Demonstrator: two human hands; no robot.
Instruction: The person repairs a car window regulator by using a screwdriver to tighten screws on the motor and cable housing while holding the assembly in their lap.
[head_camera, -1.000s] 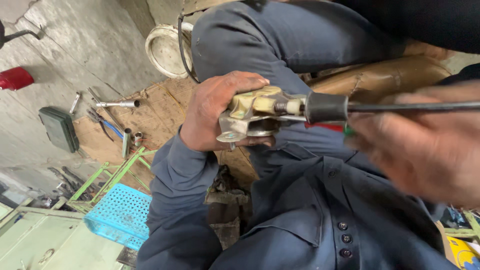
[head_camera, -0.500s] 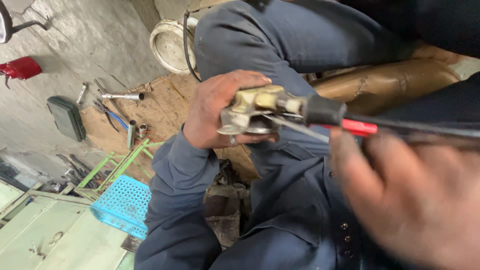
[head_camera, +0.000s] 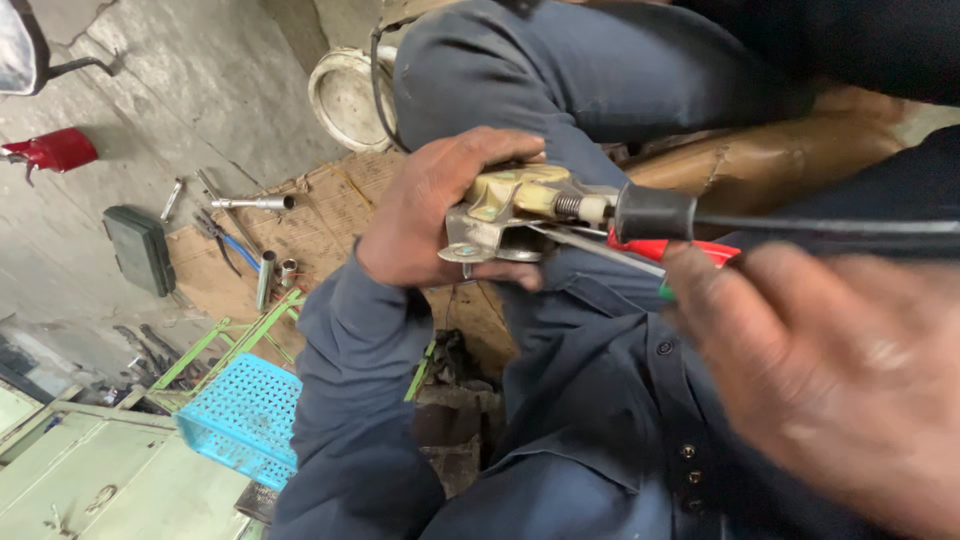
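Note:
My left hand (head_camera: 430, 210) grips a yellowish metal lever bracket (head_camera: 505, 215) in front of my knees. From the bracket a black rubber boot (head_camera: 655, 212) and a black cable (head_camera: 830, 230) run off to the right. My right hand (head_camera: 830, 380), blurred and close to the camera, holds a red-handled tool (head_camera: 665, 248). The tool's thin metal tip reaches under the bracket. My blue sleeves and trousers fill the middle of the view.
On the concrete floor to the left lie a sheet of cardboard (head_camera: 320, 215) with a socket wrench (head_camera: 255, 203) and small sockets, a green case (head_camera: 140, 250), a red object (head_camera: 60, 150) and a blue plastic basket (head_camera: 240, 420) by a green frame (head_camera: 215, 345). A round white pan (head_camera: 350, 95) stands further off.
My right hand has dropped lower and come nearer the camera, bringing the red-handled tool in under the bracket. The left hand keeps its grip on the bracket.

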